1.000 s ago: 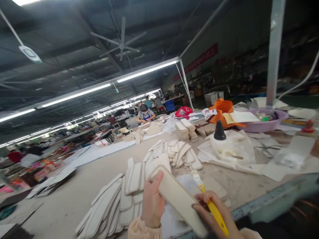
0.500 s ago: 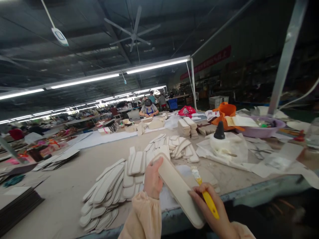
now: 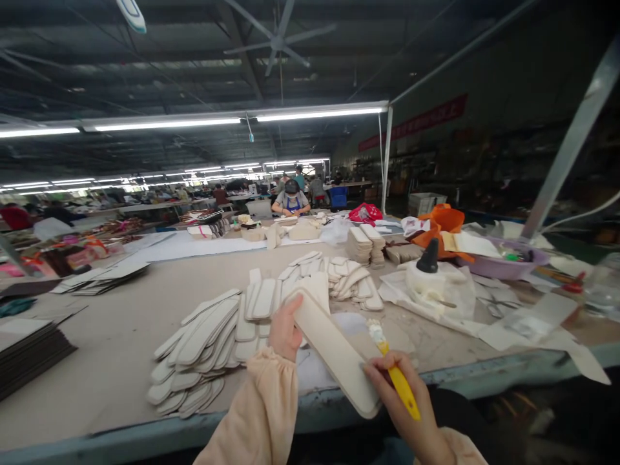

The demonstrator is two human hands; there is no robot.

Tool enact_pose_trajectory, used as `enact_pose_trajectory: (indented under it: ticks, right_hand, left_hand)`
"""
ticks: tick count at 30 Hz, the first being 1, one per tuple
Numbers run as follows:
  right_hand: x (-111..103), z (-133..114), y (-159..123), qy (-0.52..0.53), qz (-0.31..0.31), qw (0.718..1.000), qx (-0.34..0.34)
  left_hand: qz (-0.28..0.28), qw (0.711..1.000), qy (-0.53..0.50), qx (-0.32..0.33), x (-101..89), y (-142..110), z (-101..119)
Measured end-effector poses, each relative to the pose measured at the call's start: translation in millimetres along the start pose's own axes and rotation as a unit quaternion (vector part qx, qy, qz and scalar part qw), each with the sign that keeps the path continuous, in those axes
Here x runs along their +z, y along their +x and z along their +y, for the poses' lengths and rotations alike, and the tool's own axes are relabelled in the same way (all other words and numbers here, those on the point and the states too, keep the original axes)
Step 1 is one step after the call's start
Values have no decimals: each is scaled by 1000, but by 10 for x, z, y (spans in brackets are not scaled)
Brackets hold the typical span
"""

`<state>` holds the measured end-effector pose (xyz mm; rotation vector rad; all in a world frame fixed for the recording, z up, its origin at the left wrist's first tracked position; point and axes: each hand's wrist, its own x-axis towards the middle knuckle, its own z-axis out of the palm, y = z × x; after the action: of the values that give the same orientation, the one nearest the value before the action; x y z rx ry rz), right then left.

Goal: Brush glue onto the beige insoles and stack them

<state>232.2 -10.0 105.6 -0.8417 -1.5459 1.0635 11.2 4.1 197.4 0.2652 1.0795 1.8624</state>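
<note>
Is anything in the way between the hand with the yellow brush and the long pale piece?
Nothing I can see. The right hand seems to touch the long pale piece near its lower end. The yellow brush is beside it, not between.

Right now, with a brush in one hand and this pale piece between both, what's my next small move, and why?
Probably lift your right hand off the long pale piece: its fingers touch the near end while holding the yellow brush, and your left hand grips the far end.
</note>
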Motion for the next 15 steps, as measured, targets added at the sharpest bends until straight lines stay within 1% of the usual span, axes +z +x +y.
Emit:
enact_pose_trajectory:
  ticks: [6,15]
  right_hand:
    - [30,86,18,-34,-4,999,1]
    - [16,79,23,-59,-5,998,-19]
  left_hand:
    - [10,1000,-16,-16,-107,161,-85]
    - [7,999,-24,-40,-137,271,-199]
